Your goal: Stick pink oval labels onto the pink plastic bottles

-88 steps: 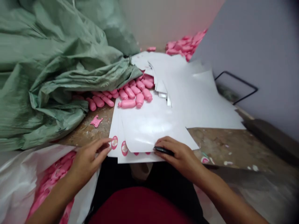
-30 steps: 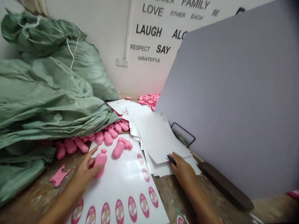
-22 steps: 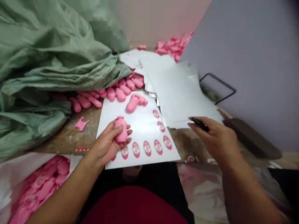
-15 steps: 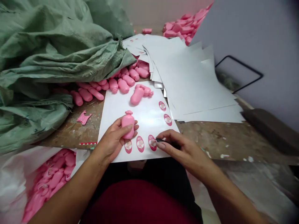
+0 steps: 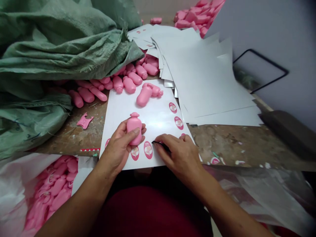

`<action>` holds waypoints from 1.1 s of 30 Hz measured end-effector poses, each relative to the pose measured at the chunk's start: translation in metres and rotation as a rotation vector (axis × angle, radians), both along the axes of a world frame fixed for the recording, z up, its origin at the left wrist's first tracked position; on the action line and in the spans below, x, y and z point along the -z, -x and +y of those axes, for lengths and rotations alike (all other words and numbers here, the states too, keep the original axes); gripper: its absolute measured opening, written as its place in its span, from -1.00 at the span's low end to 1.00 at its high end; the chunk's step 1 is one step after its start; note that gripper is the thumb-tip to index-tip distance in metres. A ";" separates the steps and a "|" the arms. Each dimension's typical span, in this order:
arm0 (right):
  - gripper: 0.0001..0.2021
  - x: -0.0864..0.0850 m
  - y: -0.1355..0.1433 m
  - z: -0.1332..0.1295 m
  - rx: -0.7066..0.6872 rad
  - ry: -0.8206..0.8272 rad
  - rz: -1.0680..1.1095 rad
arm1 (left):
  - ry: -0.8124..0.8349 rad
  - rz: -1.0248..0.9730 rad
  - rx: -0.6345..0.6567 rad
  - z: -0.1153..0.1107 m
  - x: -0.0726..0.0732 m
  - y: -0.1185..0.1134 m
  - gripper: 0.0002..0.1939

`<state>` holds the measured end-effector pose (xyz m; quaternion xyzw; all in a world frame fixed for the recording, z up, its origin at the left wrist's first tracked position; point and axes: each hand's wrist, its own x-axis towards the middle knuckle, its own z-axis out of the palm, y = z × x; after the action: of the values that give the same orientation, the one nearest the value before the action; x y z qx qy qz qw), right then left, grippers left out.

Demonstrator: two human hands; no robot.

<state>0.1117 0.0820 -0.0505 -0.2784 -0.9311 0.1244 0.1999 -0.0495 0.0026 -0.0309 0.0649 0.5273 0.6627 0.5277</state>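
My left hand point(image 5: 121, 141) is closed around a small pink plastic bottle point(image 5: 134, 131), its narrow neck pointing away from me. Beneath both hands lies a white sticker sheet point(image 5: 118, 112) with oval pink labels along its near and right edges. Between thumb and forefinger, my right hand point(image 5: 176, 149) pinches a thin dark pointed tool point(image 5: 160, 144). The tool's tip is beside the top right of one oval sticker point(image 5: 148, 150). Another sticker point(image 5: 135, 153) sits below the bottle. What lies under my right hand is hidden.
Two pink bottles point(image 5: 144, 95) rest on the sheet's far part. More spill from under a green woven sack point(image 5: 74, 56). White sheets point(image 5: 202, 79) are stacked at right. A white bag point(image 5: 14, 184) of pink bottles stands front left. A pink scrap point(image 5: 85, 121) lies on the table.
My right hand has moved left with the dark tool, from the third sticker to the one beside it. The third sticker no longer shows. My left hand still holds the bottle.
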 end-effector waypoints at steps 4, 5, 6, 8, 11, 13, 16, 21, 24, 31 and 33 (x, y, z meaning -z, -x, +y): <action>-0.81 -0.002 0.001 -0.002 -0.002 -0.037 -0.017 | -0.003 0.011 0.005 0.001 0.001 -0.001 -0.63; -0.81 -0.002 0.000 -0.002 -0.001 -0.041 -0.022 | -0.006 0.016 0.004 0.001 0.001 -0.002 -0.62; -0.81 -0.001 0.001 -0.003 0.000 -0.036 -0.022 | -0.009 0.021 0.004 0.001 0.002 -0.002 -0.61; -0.82 -0.001 0.001 -0.004 0.005 -0.004 -0.007 | -0.010 0.028 0.011 0.001 0.002 -0.002 -0.61; -0.82 -0.001 0.005 -0.004 -0.002 0.048 0.009 | -0.002 0.026 0.022 0.001 0.001 -0.002 -0.60; -0.82 -0.001 0.007 -0.005 -0.014 0.063 0.002 | 0.000 0.017 0.018 0.001 0.001 -0.001 -0.60; -0.84 0.000 0.007 -0.004 -0.010 0.066 0.011 | -0.007 0.002 0.012 0.000 0.000 0.000 -0.61; -0.85 0.002 0.002 -0.003 0.018 0.004 0.007 | -0.018 0.025 0.028 0.000 0.002 0.001 -0.61; -0.83 0.001 0.003 -0.005 0.015 -0.038 -0.012 | -0.013 0.047 0.048 0.000 0.002 0.002 -0.57; -0.78 -0.001 0.007 -0.008 0.008 -0.087 -0.039 | -0.011 0.081 0.061 0.001 0.000 0.001 -0.57; -0.78 0.000 0.007 -0.007 0.016 -0.091 -0.043 | -0.012 0.085 0.058 0.001 0.000 0.000 -0.57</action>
<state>0.1052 0.0752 -0.0503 -0.2791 -0.9377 0.0744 0.1933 -0.0499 0.0033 -0.0309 0.1116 0.5432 0.6470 0.5233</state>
